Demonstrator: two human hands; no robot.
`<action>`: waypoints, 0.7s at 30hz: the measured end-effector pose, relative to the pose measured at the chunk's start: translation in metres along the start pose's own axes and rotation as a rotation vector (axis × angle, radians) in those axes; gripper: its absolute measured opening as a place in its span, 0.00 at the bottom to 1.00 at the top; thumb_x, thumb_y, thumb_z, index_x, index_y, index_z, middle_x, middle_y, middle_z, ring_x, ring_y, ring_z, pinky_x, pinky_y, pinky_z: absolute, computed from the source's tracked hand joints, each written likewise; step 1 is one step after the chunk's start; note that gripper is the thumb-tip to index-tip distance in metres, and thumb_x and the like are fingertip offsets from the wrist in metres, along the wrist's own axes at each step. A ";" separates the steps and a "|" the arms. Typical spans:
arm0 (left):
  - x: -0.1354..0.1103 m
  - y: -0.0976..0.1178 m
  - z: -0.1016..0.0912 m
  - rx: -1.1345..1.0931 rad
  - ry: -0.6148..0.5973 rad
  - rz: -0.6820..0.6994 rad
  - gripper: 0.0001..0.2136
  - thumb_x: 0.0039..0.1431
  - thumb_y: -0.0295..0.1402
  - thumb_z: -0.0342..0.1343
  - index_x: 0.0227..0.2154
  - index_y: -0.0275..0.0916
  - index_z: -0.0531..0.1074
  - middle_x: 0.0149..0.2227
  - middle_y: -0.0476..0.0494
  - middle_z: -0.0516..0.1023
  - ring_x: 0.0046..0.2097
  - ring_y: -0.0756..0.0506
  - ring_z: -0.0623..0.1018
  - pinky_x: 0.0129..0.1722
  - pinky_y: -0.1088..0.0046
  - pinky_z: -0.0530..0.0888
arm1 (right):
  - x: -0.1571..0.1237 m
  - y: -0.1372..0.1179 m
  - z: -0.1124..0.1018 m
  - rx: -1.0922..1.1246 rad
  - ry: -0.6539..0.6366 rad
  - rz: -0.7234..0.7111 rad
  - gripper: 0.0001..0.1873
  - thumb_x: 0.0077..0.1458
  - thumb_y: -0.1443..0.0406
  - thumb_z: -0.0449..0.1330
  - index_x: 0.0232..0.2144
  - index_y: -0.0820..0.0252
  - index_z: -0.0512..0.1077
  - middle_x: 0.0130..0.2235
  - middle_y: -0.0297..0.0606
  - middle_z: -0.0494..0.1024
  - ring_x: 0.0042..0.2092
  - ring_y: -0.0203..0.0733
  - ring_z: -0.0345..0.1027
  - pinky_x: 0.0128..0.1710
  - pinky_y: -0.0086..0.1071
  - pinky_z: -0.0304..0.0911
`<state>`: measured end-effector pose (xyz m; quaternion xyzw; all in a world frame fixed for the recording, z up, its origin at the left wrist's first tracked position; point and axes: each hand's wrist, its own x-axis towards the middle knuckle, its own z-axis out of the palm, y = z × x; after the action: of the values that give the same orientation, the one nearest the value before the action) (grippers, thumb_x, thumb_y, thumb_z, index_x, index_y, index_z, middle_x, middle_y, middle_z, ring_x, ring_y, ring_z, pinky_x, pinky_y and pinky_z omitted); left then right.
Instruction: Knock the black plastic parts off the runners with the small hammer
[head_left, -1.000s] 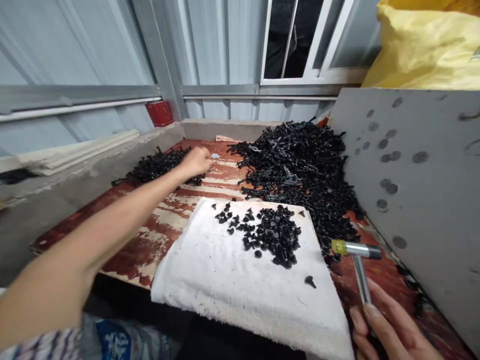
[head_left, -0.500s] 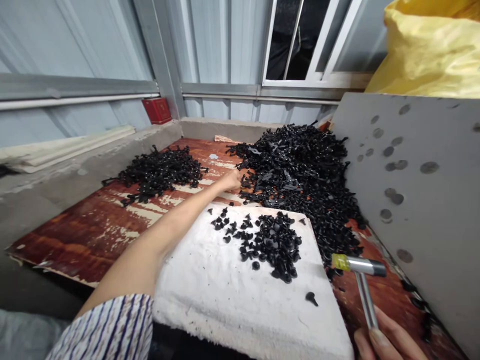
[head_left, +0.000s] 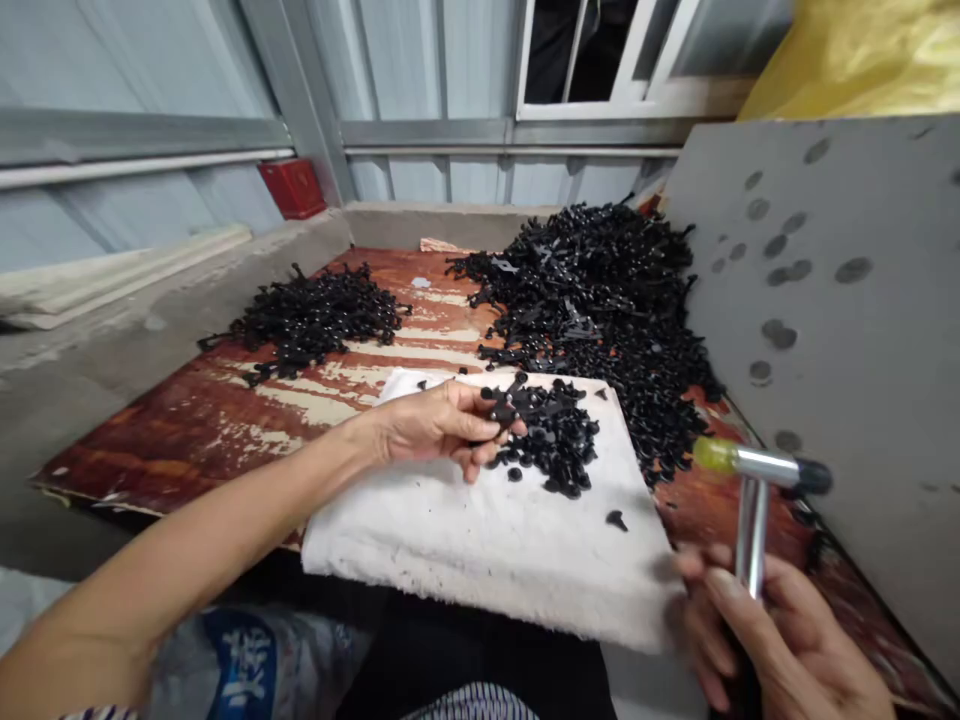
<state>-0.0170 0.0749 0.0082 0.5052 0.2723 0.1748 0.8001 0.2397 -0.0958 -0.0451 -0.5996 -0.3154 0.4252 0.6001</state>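
Observation:
My left hand (head_left: pixel 450 425) is closed on a black plastic part (head_left: pixel 514 405) with small round knobs, held over the white cloth pad (head_left: pixel 420 530). Just beyond and beneath it, small black mushroom-shaped pieces (head_left: pixel 562 450) lie heaped on the pad. A single black piece (head_left: pixel 617 520) lies apart toward the pad's right side. At the lower right, my right hand (head_left: pixel 772 630) grips a small mallet (head_left: pixel 769 465). Its metal head has a yellow face on the left and a black face on the right. Part of its handle is hidden by my fingers.
A large pile of black parts (head_left: pixel 600 290) rises behind the pad, and a smaller pile (head_left: pixel 307 320) sits to the left on the worn red board (head_left: pixel 150 440). A grey panel (head_left: pixel 862 330) leans along the right. A red box (head_left: pixel 292 188) stands in the far corner.
My left hand has come back from the edge of the large pile to above the pad, now holding a black part. The mallet has risen slightly and moved right. The view has tilted down.

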 end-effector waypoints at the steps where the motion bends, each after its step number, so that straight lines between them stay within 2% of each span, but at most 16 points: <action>1: -0.003 -0.009 0.010 -0.040 -0.058 -0.031 0.11 0.51 0.28 0.65 0.38 0.30 0.77 0.25 0.50 0.72 0.25 0.53 0.72 0.24 0.76 0.76 | 0.000 -0.003 0.003 -0.009 -0.023 -0.020 0.19 0.49 0.51 0.69 0.38 0.55 0.72 0.29 0.32 0.74 0.20 0.30 0.60 0.12 0.23 0.59; 3: -0.007 -0.026 0.027 -0.108 -0.147 -0.108 0.11 0.53 0.29 0.64 0.40 0.31 0.77 0.23 0.51 0.71 0.24 0.53 0.71 0.23 0.76 0.76 | 0.001 -0.009 0.012 -0.013 -0.092 -0.074 0.19 0.53 0.52 0.67 0.42 0.54 0.73 0.22 0.28 0.70 0.19 0.31 0.61 0.14 0.22 0.59; 4: -0.008 -0.034 0.034 -0.137 -0.178 -0.147 0.12 0.54 0.30 0.64 0.40 0.31 0.77 0.22 0.51 0.71 0.23 0.53 0.71 0.23 0.77 0.76 | 0.001 -0.011 0.016 -0.017 -0.161 -0.065 0.18 0.55 0.53 0.66 0.43 0.55 0.73 0.22 0.28 0.70 0.17 0.29 0.59 0.15 0.23 0.60; 7: -0.015 -0.056 0.047 -0.212 -0.225 -0.227 0.13 0.52 0.33 0.66 0.40 0.32 0.77 0.22 0.52 0.71 0.22 0.54 0.70 0.22 0.77 0.75 | -0.004 -0.012 0.032 0.033 -0.298 -0.017 0.15 0.55 0.53 0.66 0.38 0.55 0.71 0.22 0.27 0.71 0.16 0.28 0.57 0.12 0.21 0.57; 10: -0.026 -0.067 0.049 -0.234 -0.210 -0.231 0.14 0.51 0.37 0.67 0.37 0.33 0.76 0.23 0.52 0.72 0.23 0.54 0.71 0.22 0.78 0.74 | -0.013 -0.006 0.044 0.035 -0.339 0.015 0.16 0.54 0.53 0.67 0.32 0.56 0.67 0.21 0.26 0.71 0.16 0.28 0.57 0.11 0.20 0.55; 12: -0.034 -0.067 0.049 -0.164 -0.158 -0.221 0.15 0.52 0.40 0.67 0.36 0.34 0.75 0.26 0.50 0.74 0.26 0.53 0.74 0.26 0.77 0.74 | -0.020 0.001 0.048 0.013 -0.335 0.016 0.15 0.56 0.54 0.65 0.32 0.56 0.66 0.20 0.26 0.71 0.15 0.27 0.58 0.12 0.19 0.56; 16: -0.046 -0.061 0.055 0.081 0.042 -0.182 0.19 0.53 0.45 0.64 0.40 0.35 0.74 0.29 0.49 0.76 0.30 0.53 0.74 0.33 0.77 0.71 | -0.028 0.010 0.056 0.011 -0.337 0.056 0.14 0.58 0.55 0.64 0.33 0.56 0.65 0.21 0.26 0.73 0.15 0.26 0.60 0.13 0.19 0.56; 21: -0.046 -0.059 0.063 0.291 0.244 -0.167 0.22 0.56 0.53 0.58 0.36 0.35 0.72 0.28 0.50 0.74 0.29 0.53 0.71 0.29 0.77 0.68 | -0.031 0.008 0.071 0.068 -0.354 0.110 0.18 0.54 0.52 0.66 0.31 0.57 0.64 0.19 0.25 0.73 0.13 0.25 0.57 0.12 0.18 0.51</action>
<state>-0.0150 -0.0207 -0.0112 0.5662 0.4305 0.1263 0.6914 0.1616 -0.0921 -0.0427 -0.5111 -0.3680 0.5668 0.5311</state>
